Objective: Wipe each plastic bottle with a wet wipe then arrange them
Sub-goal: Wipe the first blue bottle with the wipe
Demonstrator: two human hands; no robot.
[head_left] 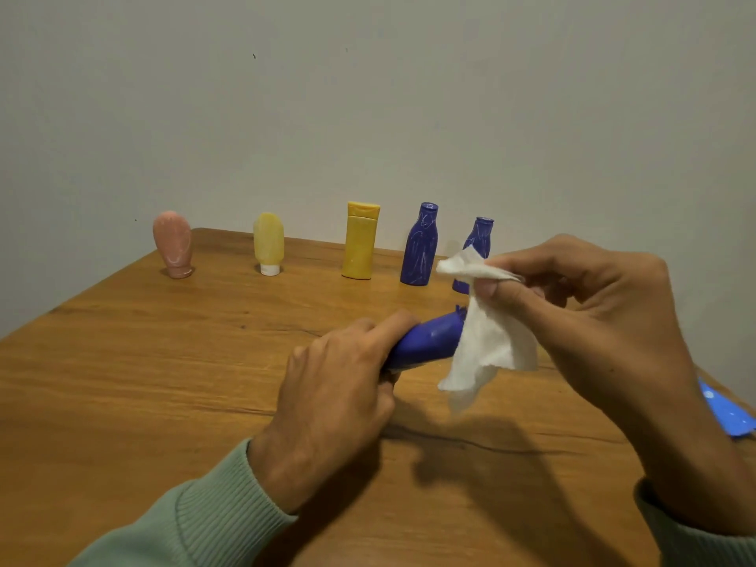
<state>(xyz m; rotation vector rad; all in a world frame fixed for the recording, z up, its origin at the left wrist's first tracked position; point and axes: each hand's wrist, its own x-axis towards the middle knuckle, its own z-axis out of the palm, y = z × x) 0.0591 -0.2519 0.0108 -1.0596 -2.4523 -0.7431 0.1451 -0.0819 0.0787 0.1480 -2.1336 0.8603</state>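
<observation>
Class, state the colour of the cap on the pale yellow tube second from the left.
The cap is white; the head view shows it best.

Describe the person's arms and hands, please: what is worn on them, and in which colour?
The left sleeve and the right sleeve are long, pale green knit, and each ends at the wrist. The ribbing of the cuff is plain on the left one. The left hand and the right hand are bare: no glove, ring or watch shows.

White wipe [491, 345], pink bottle [174, 245], pale-yellow bottle [268, 239], yellow bottle [360, 243], blue bottles [421, 247], perhaps speckled blue packet [728, 415].
</observation>
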